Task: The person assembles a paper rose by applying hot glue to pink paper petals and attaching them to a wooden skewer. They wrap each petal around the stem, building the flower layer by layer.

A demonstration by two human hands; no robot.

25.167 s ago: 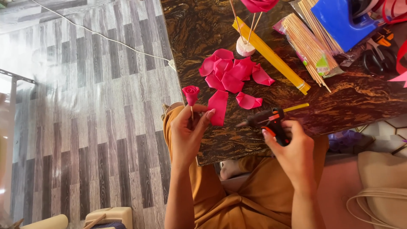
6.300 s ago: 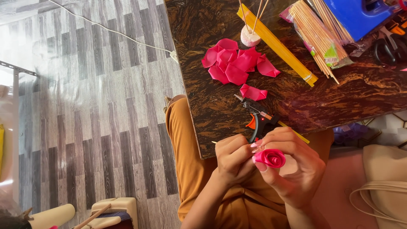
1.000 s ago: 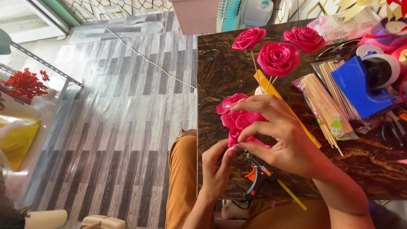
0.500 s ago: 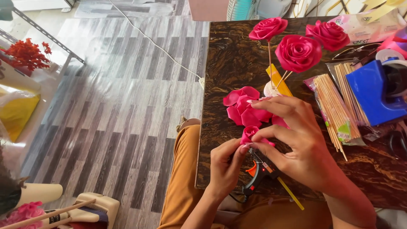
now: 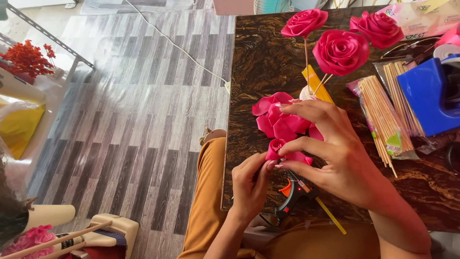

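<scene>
Both hands pinched a small pink rose bud (image 5: 277, 147) near the counter (image 5: 258, 62) front edge: left hand (image 5: 249, 184) closed underneath, right hand (image 5: 335, 153) pressing a petal (image 5: 298, 157). Firm, even wrapping seemed best.

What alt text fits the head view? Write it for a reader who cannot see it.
Both hands, left hand and right hand, pinch a small half-made pink paper rose over a dark marbled table. Loose pink petals, a glue gun, finished roses on sticks and a pack of wooden skewers surround them.
</scene>
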